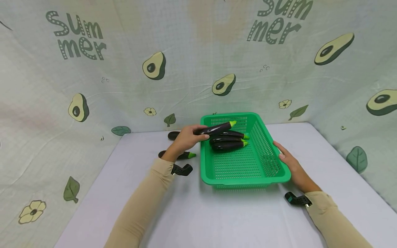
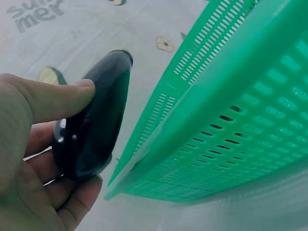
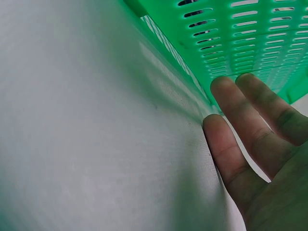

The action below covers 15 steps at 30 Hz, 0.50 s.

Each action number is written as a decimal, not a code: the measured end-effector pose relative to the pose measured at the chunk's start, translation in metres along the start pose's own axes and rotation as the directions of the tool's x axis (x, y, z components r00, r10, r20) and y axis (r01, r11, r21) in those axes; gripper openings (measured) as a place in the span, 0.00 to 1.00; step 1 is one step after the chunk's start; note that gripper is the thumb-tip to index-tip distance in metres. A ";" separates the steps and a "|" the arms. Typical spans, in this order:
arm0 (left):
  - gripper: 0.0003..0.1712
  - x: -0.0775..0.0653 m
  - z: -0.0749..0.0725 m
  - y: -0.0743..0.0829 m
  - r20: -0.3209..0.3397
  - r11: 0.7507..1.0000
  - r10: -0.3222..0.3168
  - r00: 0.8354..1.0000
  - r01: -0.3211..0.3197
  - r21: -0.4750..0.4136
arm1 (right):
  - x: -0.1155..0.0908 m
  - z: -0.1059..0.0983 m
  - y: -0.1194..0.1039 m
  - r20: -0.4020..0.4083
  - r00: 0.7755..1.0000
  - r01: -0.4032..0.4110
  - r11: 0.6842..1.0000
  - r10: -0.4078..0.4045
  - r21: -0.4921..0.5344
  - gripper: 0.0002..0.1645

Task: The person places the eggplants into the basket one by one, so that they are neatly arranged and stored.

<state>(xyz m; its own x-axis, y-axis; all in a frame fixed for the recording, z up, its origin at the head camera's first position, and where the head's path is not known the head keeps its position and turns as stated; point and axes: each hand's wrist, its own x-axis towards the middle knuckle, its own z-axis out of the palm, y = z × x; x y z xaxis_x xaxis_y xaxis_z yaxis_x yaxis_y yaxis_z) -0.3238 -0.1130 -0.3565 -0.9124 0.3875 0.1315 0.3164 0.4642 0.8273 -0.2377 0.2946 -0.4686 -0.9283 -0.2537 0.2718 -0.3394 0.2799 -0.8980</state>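
My left hand (image 1: 187, 138) grips a dark purple eggplant (image 1: 217, 128) with a green stem end, holding it above the left rim of a green plastic basket (image 1: 238, 165). In the left wrist view, thumb and fingers wrap around the glossy eggplant (image 2: 98, 115) beside the basket's slotted wall (image 2: 216, 144). Several more eggplants (image 1: 228, 146) lie side by side inside the basket, toward its back left. At the basket's right side is my right hand (image 1: 293, 167). The right wrist view has its extended fingers (image 3: 245, 120) against the outer wall, low near the table.
Two eggplants lie on the white table (image 1: 198, 213) left of the basket: one farther back (image 1: 173, 135) and one nearer (image 1: 186, 155), both partly hidden by the left hand and arm. A printed cloth (image 1: 186, 41) with avocados hangs behind the table.
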 end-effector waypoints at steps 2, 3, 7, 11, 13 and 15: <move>0.28 0.003 0.002 0.003 0.014 0.998 0.020 1.000 -0.021 0.060 | 0.000 -0.001 -0.001 -0.001 1.000 0.003 1.000 -0.003 -0.001 0.32; 0.28 0.004 0.004 0.004 0.018 0.995 0.030 0.999 -0.032 0.090 | 0.000 -0.002 -0.002 -0.004 1.000 0.003 1.000 -0.003 -0.001 0.32; 0.29 0.010 0.008 0.010 0.035 0.987 0.051 0.998 -0.056 0.148 | -0.001 -0.003 -0.005 -0.009 1.000 0.001 1.000 -0.001 0.001 0.32; 0.28 0.015 0.013 0.012 0.054 0.994 0.031 0.998 -0.036 0.103 | 0.000 -0.003 -0.006 -0.008 1.000 -0.003 1.000 0.003 -0.002 0.33; 0.28 0.018 0.015 0.013 0.069 0.997 0.017 0.997 -0.021 0.068 | -0.001 -0.002 -0.006 -0.007 1.000 -0.011 1.000 0.011 -0.004 0.33; 0.28 0.020 0.018 0.014 0.094 0.999 0.007 0.996 -0.012 0.045 | -0.001 -0.001 -0.006 -0.003 1.000 -0.013 1.000 0.013 -0.002 0.33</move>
<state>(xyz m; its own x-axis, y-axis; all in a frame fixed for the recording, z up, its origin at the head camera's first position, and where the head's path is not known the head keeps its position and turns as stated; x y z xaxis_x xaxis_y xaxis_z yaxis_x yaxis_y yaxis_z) -0.3331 -0.0847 -0.3523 -0.8817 0.4640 0.0858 0.3384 0.4950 0.8003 -0.2352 0.2946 -0.4632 -0.9330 -0.2472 0.2614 -0.3278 0.2845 -0.9009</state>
